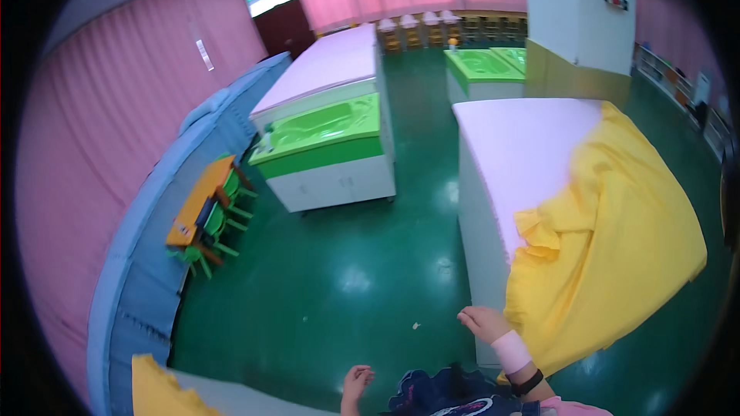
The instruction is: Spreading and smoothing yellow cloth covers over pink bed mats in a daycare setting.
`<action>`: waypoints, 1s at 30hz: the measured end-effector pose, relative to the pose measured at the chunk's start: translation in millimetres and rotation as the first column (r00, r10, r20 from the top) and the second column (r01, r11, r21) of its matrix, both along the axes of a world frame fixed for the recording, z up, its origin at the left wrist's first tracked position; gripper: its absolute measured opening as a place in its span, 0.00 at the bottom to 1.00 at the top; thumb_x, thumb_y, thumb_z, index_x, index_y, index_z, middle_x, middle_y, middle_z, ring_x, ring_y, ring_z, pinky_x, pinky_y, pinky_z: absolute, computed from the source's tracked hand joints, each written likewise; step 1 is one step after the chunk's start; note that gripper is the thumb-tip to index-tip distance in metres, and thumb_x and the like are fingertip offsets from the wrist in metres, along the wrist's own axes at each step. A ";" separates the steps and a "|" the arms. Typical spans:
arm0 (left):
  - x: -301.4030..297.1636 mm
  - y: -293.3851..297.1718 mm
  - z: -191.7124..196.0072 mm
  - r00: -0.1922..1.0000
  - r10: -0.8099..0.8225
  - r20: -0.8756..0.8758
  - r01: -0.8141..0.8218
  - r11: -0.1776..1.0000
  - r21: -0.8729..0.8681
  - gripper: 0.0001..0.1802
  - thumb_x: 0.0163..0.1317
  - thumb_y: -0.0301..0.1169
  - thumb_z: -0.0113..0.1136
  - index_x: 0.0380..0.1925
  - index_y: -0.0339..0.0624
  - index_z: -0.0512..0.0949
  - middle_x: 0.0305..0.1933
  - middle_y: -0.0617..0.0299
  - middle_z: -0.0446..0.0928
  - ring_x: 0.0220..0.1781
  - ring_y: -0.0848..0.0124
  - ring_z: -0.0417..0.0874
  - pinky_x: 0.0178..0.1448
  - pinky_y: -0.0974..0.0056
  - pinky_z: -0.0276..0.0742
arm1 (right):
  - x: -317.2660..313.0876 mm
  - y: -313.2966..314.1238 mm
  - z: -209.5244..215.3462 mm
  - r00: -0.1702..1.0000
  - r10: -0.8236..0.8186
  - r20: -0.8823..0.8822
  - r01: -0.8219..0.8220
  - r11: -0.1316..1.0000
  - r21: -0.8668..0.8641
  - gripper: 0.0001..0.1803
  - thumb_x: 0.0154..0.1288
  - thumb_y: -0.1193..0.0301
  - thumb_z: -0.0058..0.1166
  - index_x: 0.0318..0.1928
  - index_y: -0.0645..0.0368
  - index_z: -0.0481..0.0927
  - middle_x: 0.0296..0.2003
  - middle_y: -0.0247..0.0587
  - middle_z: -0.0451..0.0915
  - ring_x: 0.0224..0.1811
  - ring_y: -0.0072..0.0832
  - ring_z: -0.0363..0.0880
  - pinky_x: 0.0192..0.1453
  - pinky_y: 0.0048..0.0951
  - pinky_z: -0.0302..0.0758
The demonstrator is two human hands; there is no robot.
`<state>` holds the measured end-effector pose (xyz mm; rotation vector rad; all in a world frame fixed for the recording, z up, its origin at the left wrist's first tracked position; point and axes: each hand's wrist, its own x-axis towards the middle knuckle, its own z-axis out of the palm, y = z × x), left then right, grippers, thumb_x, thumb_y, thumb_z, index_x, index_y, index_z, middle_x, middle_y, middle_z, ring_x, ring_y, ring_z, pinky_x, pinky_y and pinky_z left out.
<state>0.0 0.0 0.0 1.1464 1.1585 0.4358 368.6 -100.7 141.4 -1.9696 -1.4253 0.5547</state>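
A yellow cloth lies bunched over the right part of a pink-topped table and hangs in folds down its near side. Beside the table's near corner, just left of the hanging cloth, is my right hand. Its fingers are loosely bent and hold nothing I can see. A pink cuff and a dark band circle that wrist. Low in the middle, over the green floor, my left hand hangs away from any object, fingers half curled with nothing visible in them.
Another yellow cloth lies on a pale surface at the lower left. Ahead stands a white cabinet with a green basin. Small green chairs line an orange table on the left. A white pillar rises behind the pink-topped table.
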 end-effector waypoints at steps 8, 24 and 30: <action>40.6 242.2 -27.8 0.992 -0.119 -0.029 0.118 0.992 -0.036 0.08 0.59 0.28 0.50 0.38 0.38 0.72 0.32 0.59 0.78 0.30 0.73 0.78 0.32 0.71 0.72 | 37.3 104.2 1.0 0.894 -0.447 0.021 0.447 0.894 -0.011 0.10 0.60 0.65 0.47 0.33 0.58 0.76 0.29 0.45 0.77 0.34 0.41 0.74 0.38 0.37 0.70; 250.9 583.6 -46.5 0.845 -0.525 0.103 0.529 0.848 -0.014 0.09 0.59 0.27 0.51 0.39 0.35 0.70 0.32 0.58 0.76 0.30 0.73 0.77 0.34 0.71 0.74 | 236.5 132.9 -69.5 0.016 -0.781 0.624 0.993 0.085 0.080 0.23 0.47 0.69 0.57 0.47 0.56 0.72 0.44 0.50 0.71 0.54 0.38 0.64 0.57 0.43 0.59; 356.1 666.3 -5.2 0.670 -0.739 -0.072 0.721 0.671 -0.173 0.21 0.57 0.34 0.53 0.50 0.42 0.63 0.45 0.57 0.71 0.46 0.65 0.70 0.47 0.62 0.68 | 268.2 166.6 -26.2 -0.304 -0.817 0.489 0.945 -0.322 0.049 0.16 0.51 0.73 0.53 0.43 0.62 0.76 0.38 0.51 0.75 0.46 0.39 0.70 0.51 0.38 0.65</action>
